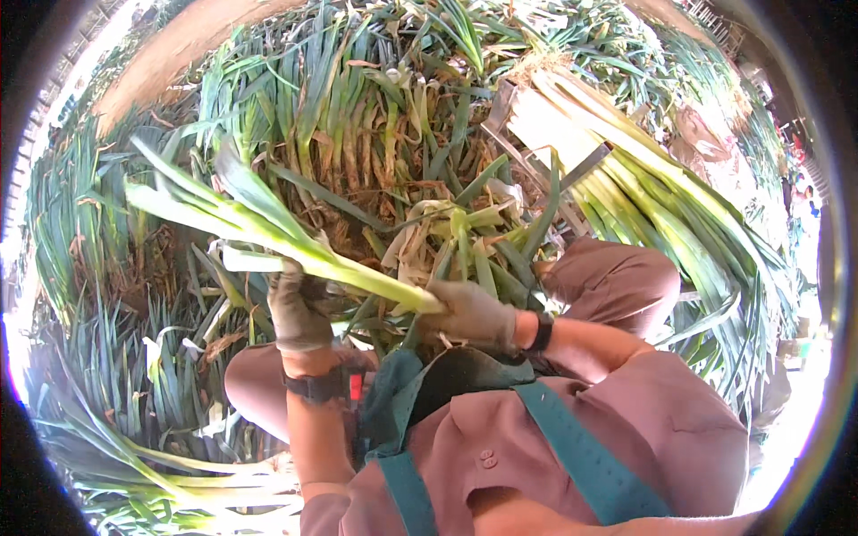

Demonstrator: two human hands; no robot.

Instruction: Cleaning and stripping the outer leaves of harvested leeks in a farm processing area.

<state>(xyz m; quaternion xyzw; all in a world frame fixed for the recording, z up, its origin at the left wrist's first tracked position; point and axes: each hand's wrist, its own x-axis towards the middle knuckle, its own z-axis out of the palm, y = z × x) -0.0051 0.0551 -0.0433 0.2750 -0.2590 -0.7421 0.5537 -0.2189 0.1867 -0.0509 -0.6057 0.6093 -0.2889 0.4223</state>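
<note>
A leek (366, 279) with a pale shaft and fanned green leaves lies slantwise across my lap, its leaves up to the left. My right hand (474, 313), in a grey-beige work glove, is closed around the shaft's lower end. My left hand (297, 308), gloved alike, grips from below where the leaves begin to spread. The leek's root end is hidden by my right hand. Beneath and beyond it lies a heap of stripped leaves and trimmings (465, 228).
At the right, a stack of cleaned leeks (626, 170) rests on a low metal-edged stand (572, 170). Untrimmed leeks (349, 116) with brown outer leaves stand in rows ahead and left. More pale leeks (223, 482) lie at the lower left. Bare brown ground (170, 58) shows far left.
</note>
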